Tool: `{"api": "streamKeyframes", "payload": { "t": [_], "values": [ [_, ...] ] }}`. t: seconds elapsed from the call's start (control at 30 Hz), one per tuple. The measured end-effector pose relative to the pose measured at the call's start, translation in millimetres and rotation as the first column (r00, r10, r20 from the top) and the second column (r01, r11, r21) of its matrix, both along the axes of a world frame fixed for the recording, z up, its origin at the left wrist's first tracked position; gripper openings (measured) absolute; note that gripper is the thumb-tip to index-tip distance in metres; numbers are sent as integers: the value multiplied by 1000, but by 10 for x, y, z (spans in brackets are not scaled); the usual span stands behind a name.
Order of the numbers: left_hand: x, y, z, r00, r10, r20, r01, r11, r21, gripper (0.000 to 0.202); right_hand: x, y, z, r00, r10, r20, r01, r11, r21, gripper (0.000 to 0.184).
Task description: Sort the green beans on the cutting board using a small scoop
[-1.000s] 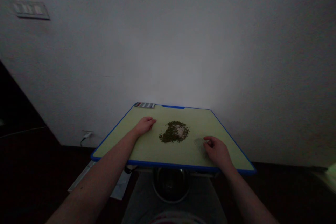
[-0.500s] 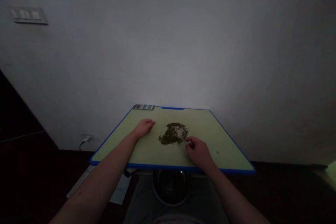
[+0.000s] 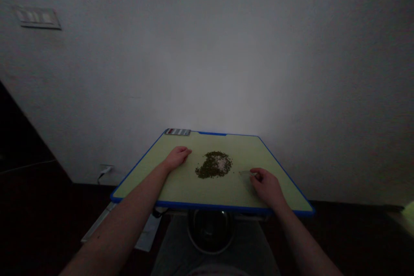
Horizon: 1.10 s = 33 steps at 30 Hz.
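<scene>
A pale green cutting board with a blue rim (image 3: pixel 210 204) lies in front of me. At its middle sits a low heap of small dark green seeds (image 3: pixel 210 166), with a pale pinkish patch (image 3: pixel 222 164) on its right side. My left hand (image 3: pixel 177 158) rests on the board to the left of the heap, holding nothing. My right hand (image 3: pixel 267 187) is to the right of the heap, pinching a small translucent flat piece (image 3: pixel 246 173) that does not touch the seeds.
A silver blister strip (image 3: pixel 177 132) lies at the board's far left corner. A metal bowl (image 3: pixel 211 232) sits below the board's near edge. Behind the board stands a white wall with a plugged-in wall socket (image 3: pixel 106 169) low down and a switch plate (image 3: pixel 38 18) high up.
My right hand has moved back rightward from the heap's edge, carrying the translucent piece. My left hand and the heap look much the same.
</scene>
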<state>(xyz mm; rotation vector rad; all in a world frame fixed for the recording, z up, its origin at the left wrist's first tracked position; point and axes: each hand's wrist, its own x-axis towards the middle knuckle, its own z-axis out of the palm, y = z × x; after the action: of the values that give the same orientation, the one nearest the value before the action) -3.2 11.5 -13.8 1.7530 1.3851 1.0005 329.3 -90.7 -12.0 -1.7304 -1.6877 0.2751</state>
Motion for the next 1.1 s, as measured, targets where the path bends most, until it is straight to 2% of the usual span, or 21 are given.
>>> {"api": "streamKeyframes", "payload": {
  "t": [0.23,0.5,0.93,1.1],
  "values": [
    [-14,-4,19,1000,-12,-25,12,1000,4,38,70,91,50,1000,-13,16,12,998,59,31],
    [-10,7,-7,1000,3,-24,-2,1000,15,37,96,75,-19,999,-15,40,15,1000,-6,28],
    [3,-20,32,1000,-3,-13,3,1000,5,37,155,254,-15,993,-60,103,58,998,23,28],
    [2,-14,27,1000,5,-20,-5,1000,-2,37,153,331,6,991,-38,126,33,999,39,28]
  ]
}}
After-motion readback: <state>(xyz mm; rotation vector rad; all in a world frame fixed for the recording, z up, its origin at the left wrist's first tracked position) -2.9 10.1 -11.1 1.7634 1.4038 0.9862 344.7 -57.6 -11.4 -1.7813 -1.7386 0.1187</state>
